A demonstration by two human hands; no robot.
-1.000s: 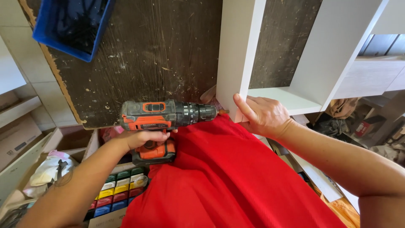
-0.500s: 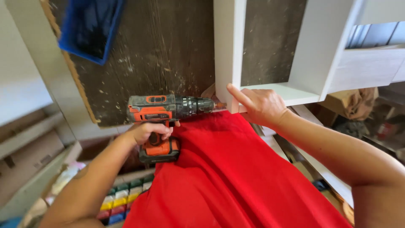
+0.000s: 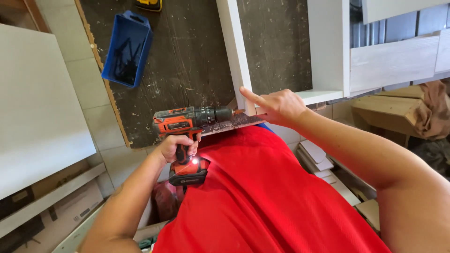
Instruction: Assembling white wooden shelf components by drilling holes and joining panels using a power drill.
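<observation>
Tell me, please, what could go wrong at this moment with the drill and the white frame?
1. The right hand presses the white wooden frame right beside the tip of the orange and black cordless drill; if the bit slips, it could hit the fingers.
2. The left hand alone holds the drill, so a jammed bit might twist it.
3. The loose red shirt lies near the chuck and could catch.

Worktop: a dark, scratched board [image 3: 187,70] is seen beyond the hands, edged in raw wood.
Bin: a blue plastic tray [image 3: 127,49] is set on the board, up and left of the left hand.
Floor: pale tiles [image 3: 84,75] are laid beside the board.
Panel: a large white sheet [image 3: 37,107] is placed far left.
Right side: stacked timber [image 3: 393,61] and what may be crumpled cloth [image 3: 433,112] are glimpsed.
</observation>
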